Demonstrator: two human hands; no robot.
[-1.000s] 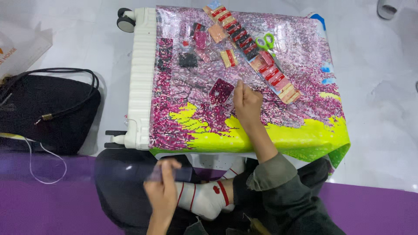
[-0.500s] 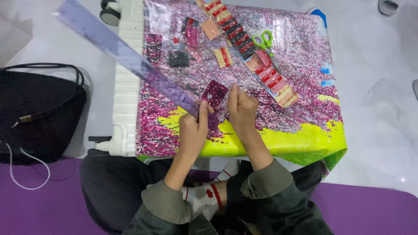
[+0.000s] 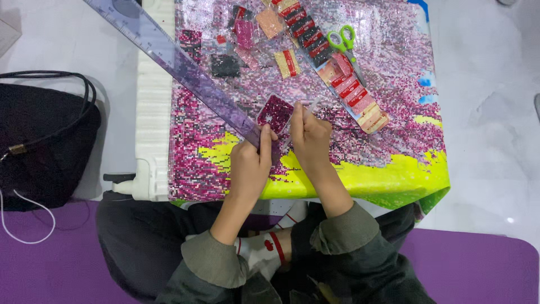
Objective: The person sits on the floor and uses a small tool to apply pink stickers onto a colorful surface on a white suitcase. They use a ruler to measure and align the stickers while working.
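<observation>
Head view: the left hand (image 3: 249,163) closes its fingers around the near end of a long translucent purple ruler (image 3: 180,62), which runs toward 10 o'clock across the diamond-painting canvas (image 3: 394,141). The right hand (image 3: 310,138) pinches a clear applicator pen (image 3: 301,121), its tip just beside the bead tray (image 3: 275,112) at 12 o'clock of the left hand. Green-handled scissors (image 3: 342,39) lie toward 1 o'clock.

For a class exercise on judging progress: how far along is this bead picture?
Done: most of the canvas looks covered in pink and yellow dots; how complete it is can't be told. In hand: the left hand holds a long clear ruler on it, and the right hand holds a pen beside the tray of pink beads. Left: bead packets and scissors lie on the canvas.
</observation>
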